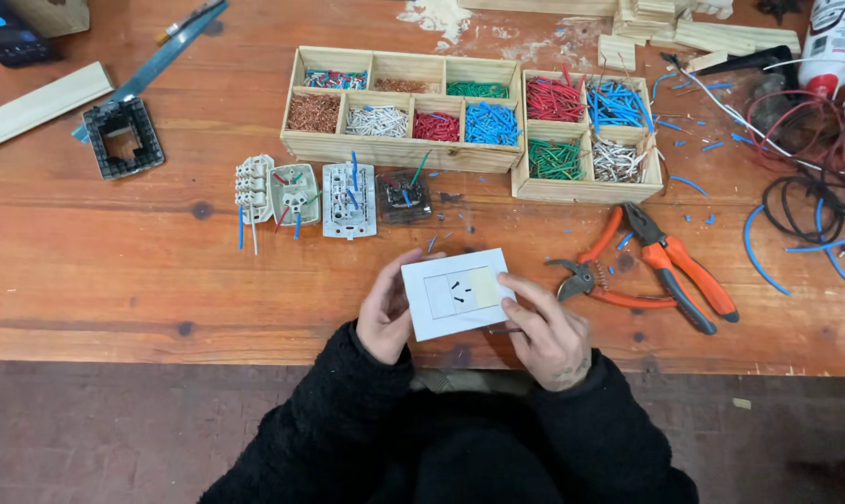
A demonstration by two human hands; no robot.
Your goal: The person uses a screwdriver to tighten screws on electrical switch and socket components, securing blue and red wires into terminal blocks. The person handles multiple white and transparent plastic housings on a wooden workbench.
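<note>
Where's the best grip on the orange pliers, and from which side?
By the two orange handles, coming from the right. The pliers lie flat with jaws pointing up-left and handles splayed toward the lower right, clear of the cutters and near the right hand.

wooden table [114,280] | wire trays [404,112] | pliers [674,266] | socket modules [320,196]

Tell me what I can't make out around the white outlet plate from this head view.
- Back of the white outlet plate: faces away from the head camera.
- Left hand palm and fingertips: hidden behind the plate.
- Dark thin item under the right hand: mostly covered, kind unclear.
- White bottle: cut off by the top edge.
- Wiring in the four modules: too small.
</note>
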